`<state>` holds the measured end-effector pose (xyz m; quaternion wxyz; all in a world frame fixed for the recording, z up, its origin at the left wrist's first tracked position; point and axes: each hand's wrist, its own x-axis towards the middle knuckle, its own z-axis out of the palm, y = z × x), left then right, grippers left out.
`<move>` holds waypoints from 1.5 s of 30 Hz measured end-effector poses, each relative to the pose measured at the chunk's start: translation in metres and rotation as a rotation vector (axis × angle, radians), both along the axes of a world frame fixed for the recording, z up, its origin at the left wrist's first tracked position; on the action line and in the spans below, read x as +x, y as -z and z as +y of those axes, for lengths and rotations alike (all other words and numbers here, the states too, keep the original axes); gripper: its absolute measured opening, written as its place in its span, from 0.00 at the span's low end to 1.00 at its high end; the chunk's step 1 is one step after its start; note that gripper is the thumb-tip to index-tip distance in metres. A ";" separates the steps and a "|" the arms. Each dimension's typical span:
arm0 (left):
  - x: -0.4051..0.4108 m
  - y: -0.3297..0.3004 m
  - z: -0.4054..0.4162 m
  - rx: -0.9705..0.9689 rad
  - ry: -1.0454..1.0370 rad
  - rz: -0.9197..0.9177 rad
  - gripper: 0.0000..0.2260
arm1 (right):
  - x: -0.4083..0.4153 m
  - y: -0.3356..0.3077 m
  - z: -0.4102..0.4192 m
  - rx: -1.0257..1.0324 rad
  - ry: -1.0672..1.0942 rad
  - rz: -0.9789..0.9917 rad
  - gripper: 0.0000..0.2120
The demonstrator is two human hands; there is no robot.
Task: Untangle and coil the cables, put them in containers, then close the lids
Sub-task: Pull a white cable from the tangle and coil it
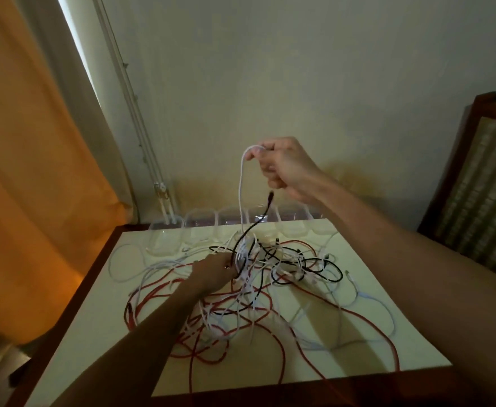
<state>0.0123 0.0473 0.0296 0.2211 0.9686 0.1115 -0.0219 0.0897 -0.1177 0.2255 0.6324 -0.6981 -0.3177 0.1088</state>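
**cable_nerd:** Red, white and black cables (258,289) all knotted into one big heap in the middle of the desk (387,342), sitting on its pale top. Red loops run out toward the near edge, and a few white ones stray off to the left and right sides.

**tidy_tom:** What are the hands doing?

**cable_nerd:** Right hand (282,168) is raised well above the pile, grip pinched on the bend of a white cable (241,183) that hangs straight down into the tangle. A black cable (258,221) rises from the heap too, its plug end just under that fist. Can't tell if the fingers actually have hold of it.

**tidy_tom:** And the left?

**cable_nerd:** Left hand (214,270) is down in the heap, fingers curled among the strands where the black cable comes up. Looks like the grip is closed on some of them, though which ones is hard to make out.

**tidy_tom:** Containers?

**cable_nerd:** Clear plastic containers (164,239) in a row along the far edge of the desk, against the wall (299,69). Orange curtain (35,171) on the left, wooden chair (475,177) on the right.
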 end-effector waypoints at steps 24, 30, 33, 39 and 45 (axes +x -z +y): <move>-0.033 0.020 0.066 -0.174 -0.468 -0.082 0.12 | 0.008 0.187 -0.120 -0.280 0.476 0.333 0.11; -0.044 0.026 0.043 -0.088 -0.418 -0.114 0.22 | -0.046 0.200 -0.092 -0.247 0.147 0.169 0.11; -0.063 0.037 0.027 -0.060 -0.306 -0.198 0.24 | -0.072 0.214 -0.090 -0.312 -0.045 0.045 0.11; -0.093 0.059 -0.013 -0.073 0.210 -0.364 0.32 | -0.103 0.242 -0.098 -0.475 -0.222 -0.101 0.19; -0.144 0.102 -0.059 0.210 0.280 -0.364 0.26 | -0.122 0.284 -0.115 -0.551 -0.183 -0.224 0.12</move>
